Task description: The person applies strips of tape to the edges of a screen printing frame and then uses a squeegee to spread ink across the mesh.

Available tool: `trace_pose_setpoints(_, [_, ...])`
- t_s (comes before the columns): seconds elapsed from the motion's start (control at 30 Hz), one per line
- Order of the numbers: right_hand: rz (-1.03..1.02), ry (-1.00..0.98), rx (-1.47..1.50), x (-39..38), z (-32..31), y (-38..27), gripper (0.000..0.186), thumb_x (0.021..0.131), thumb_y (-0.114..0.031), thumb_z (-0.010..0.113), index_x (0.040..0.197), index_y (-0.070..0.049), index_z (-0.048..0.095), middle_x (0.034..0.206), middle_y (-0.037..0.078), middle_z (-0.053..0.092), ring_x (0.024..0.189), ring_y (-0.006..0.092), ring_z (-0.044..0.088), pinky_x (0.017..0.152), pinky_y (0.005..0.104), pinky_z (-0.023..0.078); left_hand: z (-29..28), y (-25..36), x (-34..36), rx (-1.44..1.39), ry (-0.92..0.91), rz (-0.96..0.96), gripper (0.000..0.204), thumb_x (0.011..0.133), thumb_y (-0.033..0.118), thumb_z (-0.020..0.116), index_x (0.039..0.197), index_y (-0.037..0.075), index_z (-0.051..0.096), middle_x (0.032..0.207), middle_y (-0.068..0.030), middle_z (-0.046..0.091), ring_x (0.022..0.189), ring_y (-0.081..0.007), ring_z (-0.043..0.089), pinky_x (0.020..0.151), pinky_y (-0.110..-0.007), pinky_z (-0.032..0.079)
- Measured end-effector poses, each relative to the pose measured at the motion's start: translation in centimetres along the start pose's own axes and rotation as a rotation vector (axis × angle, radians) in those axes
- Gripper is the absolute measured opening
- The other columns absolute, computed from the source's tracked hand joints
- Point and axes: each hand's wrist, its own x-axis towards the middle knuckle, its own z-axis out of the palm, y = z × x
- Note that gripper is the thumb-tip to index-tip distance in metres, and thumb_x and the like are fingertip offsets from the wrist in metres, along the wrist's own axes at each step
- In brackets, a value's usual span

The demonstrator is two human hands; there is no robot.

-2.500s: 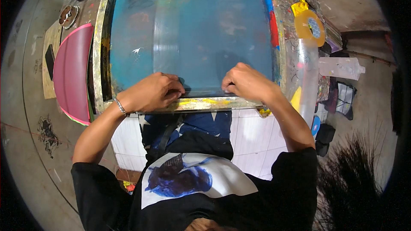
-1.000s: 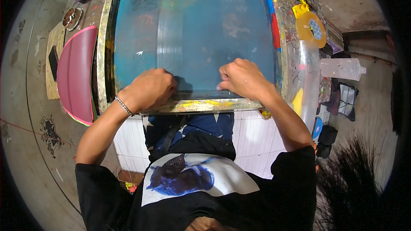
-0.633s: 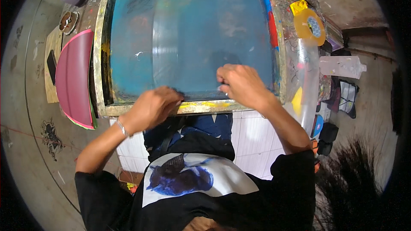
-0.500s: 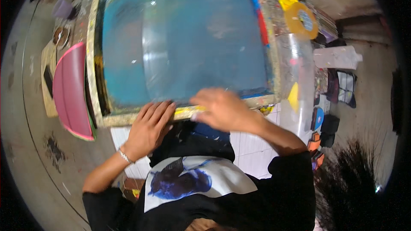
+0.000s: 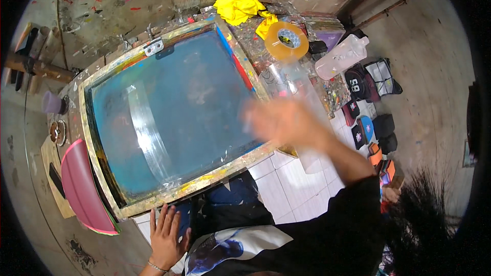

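Note:
A wooden screen-printing frame [image 5: 204,181] with blue-grey mesh [image 5: 209,117] lies in front of me, held at its far edge by a metal hinge clamp [image 5: 153,47]. On the left part of the mesh a shiny strip of clear tape [image 5: 144,128] runs from far to near. My left hand [image 5: 166,235] is at the frame's near left edge, fingers stretched and apart, holding nothing. Over the frame's right side, near a clear plastic sheet, my right hand [image 5: 286,122] is smeared by motion; its fingers cannot be made out.
A large roll of tape [image 5: 271,47] sits beyond the right hand, beside a yellow cloth [image 5: 238,6] and a frosted bottle [image 5: 340,59]. Left of the frame are a pink curved panel [image 5: 84,189] and a purple cup [image 5: 51,103]. Pouches [image 5: 365,125] lie on the right.
My view has turned toward the right. My right hand has moved from the frame's near edge to its right side. My left hand has slid back from the rail, fingers spreading.

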Motion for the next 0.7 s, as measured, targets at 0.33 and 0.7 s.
trace_pose_setpoints(0.33, [0.676,-0.394,-0.516,12.8,-2.0,27.7,0.064,0.069,-0.04,0.084,0.122,-0.007,0.068,0.113,0.021,0.07,0.108,0.04,0.066,0.095,0.0463,0.051,-1.7,2.5,1.1,-0.374,0.101,0.028,0.028,0.078,0.005,0.076,0.104,0.001,0.067,0.103,-0.0139,0.069,0.093,-0.0315,0.067,0.082,-0.039,0.052])
trace_pose_setpoints(0.7, [0.785,0.031,-0.679,10.1,1.0,34.4,0.024,0.082,-0.026,0.062,0.087,-0.008,0.078,0.098,0.019,0.073,0.096,0.0386,0.069,0.085,0.0459,0.054,-1.3,2.5,0.2,-0.481,0.07,-0.012,0.022,0.082,0.008,0.074,0.103,0.002,0.069,0.098,-0.0116,0.071,0.084,-0.028,0.067,0.075,-0.037,0.052])
